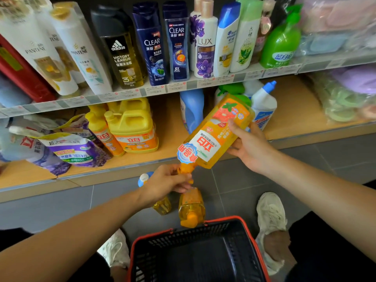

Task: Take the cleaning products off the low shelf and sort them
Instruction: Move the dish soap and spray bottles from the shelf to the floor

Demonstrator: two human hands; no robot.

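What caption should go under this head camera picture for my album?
A tilted orange bottle held by the left hand and right hand before the low shelf, basket nearby.

We see bright, even light, soft shadow under the upper shelf (pixel 183 86), wide-angle bending at the edges, and blur over the right-hand packets (pixel 335 23).

Orange detergent bottle (pixel 213 135) tilted midair, cap down-left; similar bottle (pixel 191 206) standing on floor (pixel 244 180) below.

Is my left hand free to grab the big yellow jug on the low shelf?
Probably not yet: the left hand grips the neck of the orange bottle. Nothing seems to block the yellow jug once it lets go.
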